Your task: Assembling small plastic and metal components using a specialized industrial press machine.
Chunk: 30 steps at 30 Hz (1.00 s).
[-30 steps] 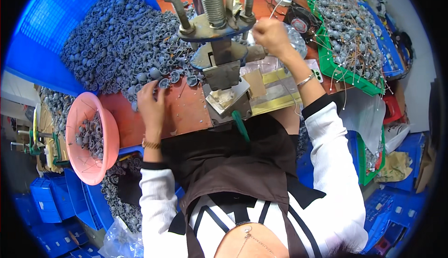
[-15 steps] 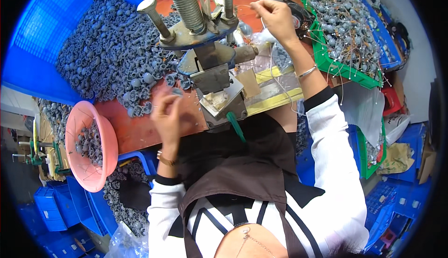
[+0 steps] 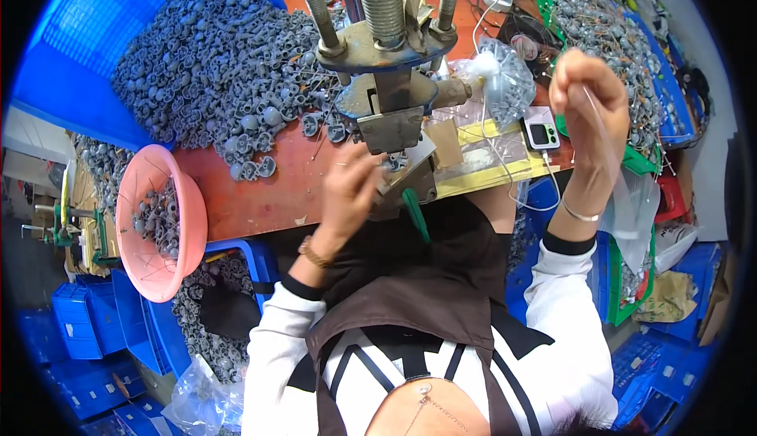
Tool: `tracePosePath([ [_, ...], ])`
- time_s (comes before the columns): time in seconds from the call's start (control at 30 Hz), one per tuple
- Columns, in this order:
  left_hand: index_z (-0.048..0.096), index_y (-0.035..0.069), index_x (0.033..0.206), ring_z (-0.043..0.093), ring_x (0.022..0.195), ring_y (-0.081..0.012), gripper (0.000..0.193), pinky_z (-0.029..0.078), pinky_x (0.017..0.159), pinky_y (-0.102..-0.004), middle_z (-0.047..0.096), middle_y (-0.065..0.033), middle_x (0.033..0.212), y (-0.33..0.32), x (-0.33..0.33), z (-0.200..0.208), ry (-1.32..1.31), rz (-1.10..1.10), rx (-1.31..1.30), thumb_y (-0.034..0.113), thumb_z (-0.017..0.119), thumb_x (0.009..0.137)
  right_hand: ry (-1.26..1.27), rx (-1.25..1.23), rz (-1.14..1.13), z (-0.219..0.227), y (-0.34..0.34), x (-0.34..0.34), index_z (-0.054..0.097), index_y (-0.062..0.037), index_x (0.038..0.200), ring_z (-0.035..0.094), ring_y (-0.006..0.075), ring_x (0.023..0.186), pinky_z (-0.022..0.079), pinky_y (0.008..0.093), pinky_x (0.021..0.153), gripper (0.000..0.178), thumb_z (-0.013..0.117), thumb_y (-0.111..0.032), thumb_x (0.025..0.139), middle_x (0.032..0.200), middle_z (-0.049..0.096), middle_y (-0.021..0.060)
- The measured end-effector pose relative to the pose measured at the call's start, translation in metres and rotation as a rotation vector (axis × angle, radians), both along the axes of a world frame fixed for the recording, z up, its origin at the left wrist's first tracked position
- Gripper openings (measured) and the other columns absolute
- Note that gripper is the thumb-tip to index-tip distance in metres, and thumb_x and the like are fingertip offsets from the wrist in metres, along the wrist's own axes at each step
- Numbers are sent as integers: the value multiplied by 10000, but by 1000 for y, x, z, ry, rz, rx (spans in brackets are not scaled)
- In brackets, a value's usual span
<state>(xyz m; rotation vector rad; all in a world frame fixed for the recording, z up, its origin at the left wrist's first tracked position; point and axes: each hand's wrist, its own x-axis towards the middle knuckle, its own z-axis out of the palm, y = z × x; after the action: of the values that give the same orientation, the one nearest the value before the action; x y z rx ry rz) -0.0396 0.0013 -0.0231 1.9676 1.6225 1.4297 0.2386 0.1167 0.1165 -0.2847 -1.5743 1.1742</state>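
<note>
A metal press (image 3: 386, 57) with a thick coil spring and two large bolts stands at the table's front edge. My left hand (image 3: 351, 195) is at the press's lower block (image 3: 414, 172), fingertips pinched beneath the upper jaw (image 3: 392, 128). A small grey cup-shaped plastic part (image 3: 397, 160) shows at those fingertips, partly hidden by the jaw. My right hand (image 3: 593, 105) is raised to the right of the press, beside the green tray, fingers curled together. Motion blurs it, and what it pinches is too faint to name. A green strip (image 3: 415, 214) hangs below the press.
Grey cup-shaped parts (image 3: 213, 65) are heaped on the red table (image 3: 260, 207) beside a blue crate (image 3: 75, 65). A pink basin (image 3: 197, 231) stands at left. A green tray (image 3: 643, 160) of wired parts lies right. A white device (image 3: 542, 128) with a cable sits near my right hand.
My left hand has moved right, bringing the grey part to the press block. My right hand has swung right and nearer, away from behind the press. The whole view has shifted slightly.
</note>
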Motion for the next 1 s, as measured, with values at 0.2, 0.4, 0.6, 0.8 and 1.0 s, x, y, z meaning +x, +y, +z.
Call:
tracePosePath([
  [0.2, 663, 51, 918, 558, 915, -258, 158, 410, 793, -389, 652, -97, 911, 37, -110, -2, 616, 626, -102, 123, 645, 779, -196, 17, 29, -19, -37, 0, 655, 19, 671, 517, 140, 593, 395, 228, 521, 231, 684, -179, 787, 670, 559, 93],
  [0.4, 665, 87, 921, 542, 923, -250, 145, 370, 769, -384, 667, -66, 914, 46, -128, -16, 836, 598, -240, 144, 637, 791, -211, -468, 296, -34, -70, -20, 673, 60, 763, 599, 165, 595, 459, 237, 500, 66, 626, 16, 747, 739, 632, 137],
  [0.6, 605, 43, 1183, 572, 732, -92, 361, 455, 631, -221, 654, -24, 888, 25, -81, -11, -313, 295, -237, 0, 627, 825, -635, -333, 16, -86, -75, -60, 670, 17, 766, 523, 63, 516, 381, 209, 466, 80, 642, -41, 814, 602, 586, 22],
  [0.8, 504, 31, 1278, 623, 897, -180, 421, 523, 777, -288, 623, -84, 1058, -10, -23, -2, -1488, -263, -296, -23, 581, 868, -498, -237, -44, -107, -83, -107, 604, 15, 671, 429, 30, 522, 312, 230, 453, 201, 642, -83, 842, 564, 516, -12],
  [1.0, 519, 83, 1268, 614, 891, -154, 381, 502, 747, -281, 623, -86, 1087, -16, -14, -6, -1318, -205, -318, 24, 560, 895, -450, -332, 25, -102, -88, -100, 610, 22, 654, 433, 21, 515, 304, 220, 451, 222, 647, -95, 839, 559, 534, -5],
])
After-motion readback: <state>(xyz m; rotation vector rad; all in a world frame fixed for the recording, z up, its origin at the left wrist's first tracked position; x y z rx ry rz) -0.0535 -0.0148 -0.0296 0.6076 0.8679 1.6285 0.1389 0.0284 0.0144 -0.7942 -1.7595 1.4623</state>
